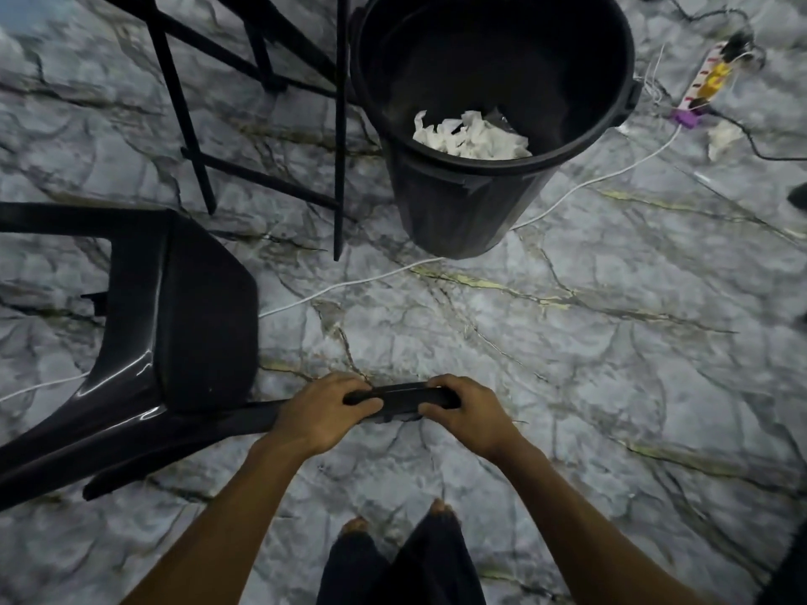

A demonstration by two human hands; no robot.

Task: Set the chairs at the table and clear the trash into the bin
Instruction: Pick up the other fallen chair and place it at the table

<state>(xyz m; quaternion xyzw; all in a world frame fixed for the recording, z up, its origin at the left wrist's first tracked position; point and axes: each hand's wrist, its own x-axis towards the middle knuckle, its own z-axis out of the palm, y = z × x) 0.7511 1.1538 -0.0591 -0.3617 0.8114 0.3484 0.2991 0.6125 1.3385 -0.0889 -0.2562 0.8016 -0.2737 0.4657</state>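
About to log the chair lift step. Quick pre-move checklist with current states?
1. Left hand closed on the tipped glossy black plastic chair: ok.
2. Right hand on the same part: ok.
3. Thin white cable on the marble-pattern floor runs under the chair: not ok.
4. Round black plastic bin stands apart from the chair: ok.
5. Black metal frame legs crowd the chair's far side: cannot tell.

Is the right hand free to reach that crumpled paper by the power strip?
Probably not yet: the right hand and left hand both grip the chair. The crumpled paper lies far off, though open floor lies between.
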